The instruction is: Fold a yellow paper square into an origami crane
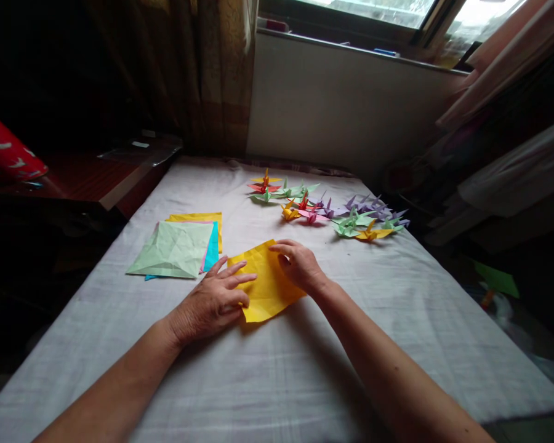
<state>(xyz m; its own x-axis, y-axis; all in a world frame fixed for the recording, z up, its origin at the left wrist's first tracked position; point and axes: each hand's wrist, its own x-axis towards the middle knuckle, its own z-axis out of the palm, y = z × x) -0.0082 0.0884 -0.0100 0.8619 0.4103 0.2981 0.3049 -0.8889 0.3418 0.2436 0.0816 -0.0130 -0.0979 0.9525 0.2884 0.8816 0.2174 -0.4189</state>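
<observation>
A yellow sheet of paper (268, 286) lies on the white cloth of the table (277, 369), in the middle. My left hand (212, 301) rests flat on its left edge with the fingers spread, open. My right hand (298, 263) presses on the sheet's upper right corner with the fingers curled down onto the paper. To the left sits a small stack of paper sheets (180, 249), a creased pale green one on top, with pink, blue and yellow ones under it.
Several folded paper cranes (327, 209) in yellow, red, green, pink and purple are spread across the far right of the table. A dark wooden desk (92, 178) stands at the left. Behind are a white wall, a window sill and curtains.
</observation>
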